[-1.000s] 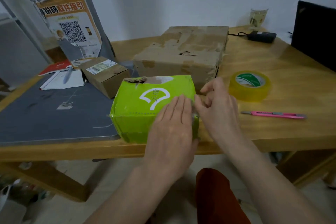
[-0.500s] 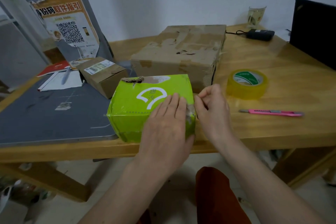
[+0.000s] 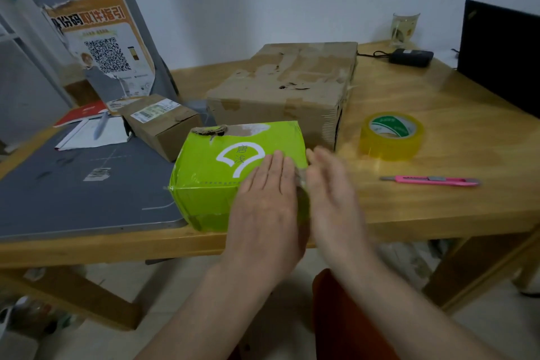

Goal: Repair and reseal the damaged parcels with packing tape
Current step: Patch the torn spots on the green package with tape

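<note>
A green parcel with a torn top back edge sits at the table's front edge. My left hand lies flat on its top right corner, fingers straight, pressing down. Against the parcel's right side is my right hand, blurred, with its fingers stretched out straight. A roll of yellowish packing tape lies to the right on the table. Just behind the green parcel stands a large worn cardboard box, and a small cardboard parcel with a label lies to its left.
A pink utility knife lies on the wooden table right of my hands. A grey mat covers the left side, with papers and a pen. A glass, a black adapter and a dark screen stand at the back right.
My right hand has gone from curled fingers at the parcel's right top edge to straight fingers along its right side. My left hand stays flat on top.
</note>
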Tool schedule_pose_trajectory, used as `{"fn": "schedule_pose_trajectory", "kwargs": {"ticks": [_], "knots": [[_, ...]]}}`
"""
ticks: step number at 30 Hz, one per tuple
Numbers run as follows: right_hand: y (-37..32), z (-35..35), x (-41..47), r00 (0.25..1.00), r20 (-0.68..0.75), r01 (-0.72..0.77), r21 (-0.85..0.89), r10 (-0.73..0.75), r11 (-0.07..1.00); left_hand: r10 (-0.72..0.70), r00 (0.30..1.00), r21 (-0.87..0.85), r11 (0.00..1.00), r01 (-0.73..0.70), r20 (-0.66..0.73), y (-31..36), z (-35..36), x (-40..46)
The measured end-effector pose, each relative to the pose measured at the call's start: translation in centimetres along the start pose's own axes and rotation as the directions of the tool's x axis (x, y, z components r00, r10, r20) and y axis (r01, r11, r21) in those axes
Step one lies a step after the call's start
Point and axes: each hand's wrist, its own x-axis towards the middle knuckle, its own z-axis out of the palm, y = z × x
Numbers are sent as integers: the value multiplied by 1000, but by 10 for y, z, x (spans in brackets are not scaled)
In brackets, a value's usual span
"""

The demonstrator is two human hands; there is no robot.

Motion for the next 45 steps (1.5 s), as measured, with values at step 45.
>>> {"fn": "schedule_pose_trajectory", "kwargs": {"ticks": [45], "knots": [[-20, 14, 51, 837, 491, 522, -583, -242, 623, -312, 898, -463, 776, 429, 309, -121, -28, 29]]}}
